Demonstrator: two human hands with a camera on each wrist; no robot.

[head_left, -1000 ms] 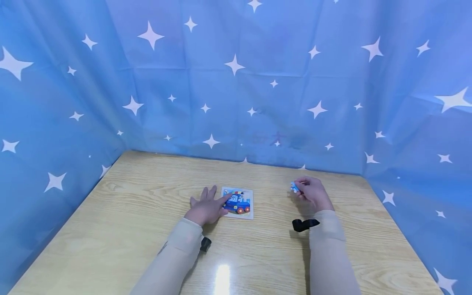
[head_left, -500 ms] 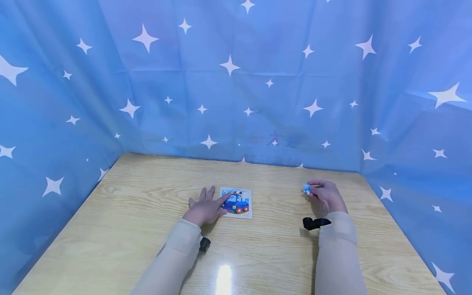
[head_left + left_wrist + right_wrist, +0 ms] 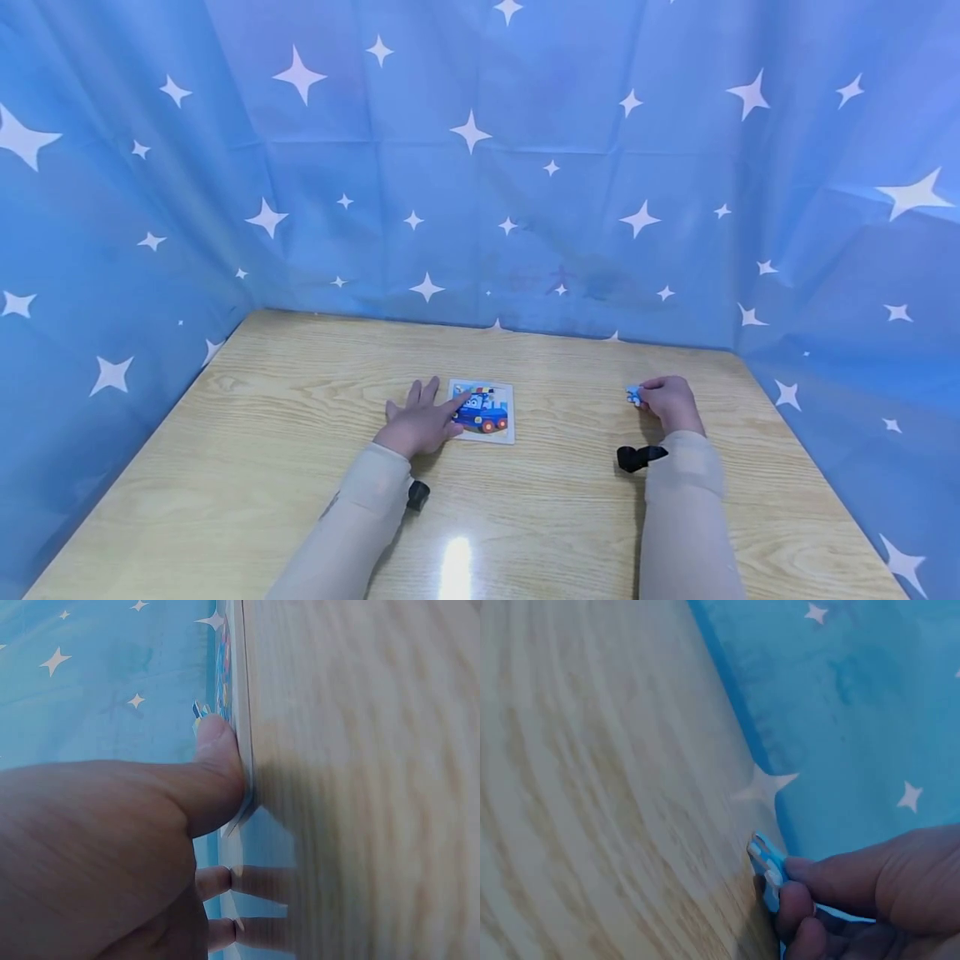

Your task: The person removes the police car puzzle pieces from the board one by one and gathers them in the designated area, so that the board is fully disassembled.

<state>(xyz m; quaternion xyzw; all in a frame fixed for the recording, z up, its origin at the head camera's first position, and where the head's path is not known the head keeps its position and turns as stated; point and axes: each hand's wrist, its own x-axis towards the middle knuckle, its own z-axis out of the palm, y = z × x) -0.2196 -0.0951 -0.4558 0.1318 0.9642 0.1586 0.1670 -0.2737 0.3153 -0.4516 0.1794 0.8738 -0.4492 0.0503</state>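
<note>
A small jigsaw puzzle (image 3: 483, 415) in a pale square frame shows a blue cartoon vehicle with red wheels and lies mid-table. On its left edge rests my left hand (image 3: 420, 423), fingers spread; the index finger reaches over the picture and the thumb touches the frame's near corner. In the left wrist view that thumb (image 3: 217, 765) presses at the frame's edge. Well to the right, my right hand (image 3: 671, 402) pinches a blue-and-white puzzle piece (image 3: 634, 395) between thumb and fingers. The right wrist view has this piece (image 3: 768, 862) on edge, close to the tabletop.
The wood-grain table (image 3: 300, 375) meets a blue star-patterned curtain (image 3: 480, 208) at the back and sides. Black wrist mounts (image 3: 641, 457) stick out inward from both sleeves. A bright light reflection lies near the table's front.
My right hand has moved right, away from the puzzle, then slightly nearer to me and lower, still pinching the puzzle piece. The left hand stays on the puzzle.
</note>
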